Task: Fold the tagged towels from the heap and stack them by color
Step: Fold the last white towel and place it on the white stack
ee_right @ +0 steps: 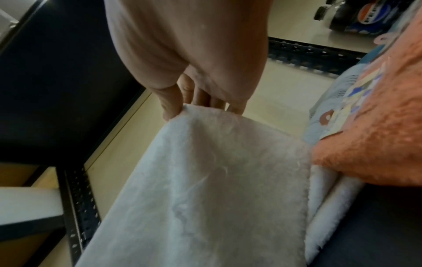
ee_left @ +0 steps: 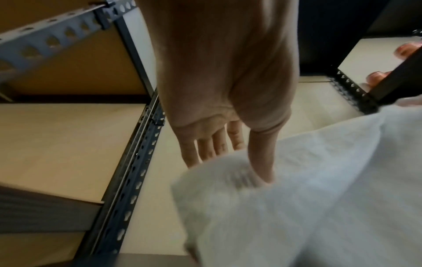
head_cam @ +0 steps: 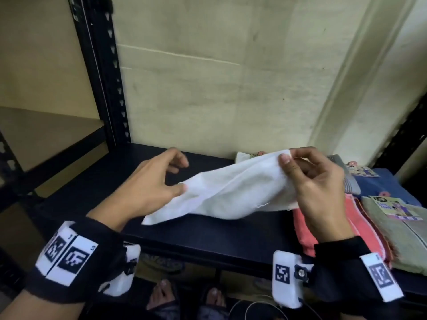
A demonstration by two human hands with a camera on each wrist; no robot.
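1. I see the right hand (head_cam: 316, 181) pinching 1 upper corner of the white towel (head_cam: 221, 192) between thumb and curled fingers, lifted above the dark shelf (head_cam: 208, 239).
2. The left hand (head_cam: 147, 181) is loosely spread; its thumb (ee_left: 262, 162) presses against the towel's left edge, the other fingers (ee_left: 205, 150) straight and apart from the cloth, so I read no closed grip there.
3. The towel sags between both hands, its lower left corner drooping to the shelf.
4. To the right lie folded towels: a coral towel (head_cam: 323, 227), an olive towel (head_cam: 397, 239) with a printed tag (head_cam: 397, 209), a blue towel (head_cam: 381, 183) behind them.
5. A black slotted upright (head_cam: 108, 72) stands at left.
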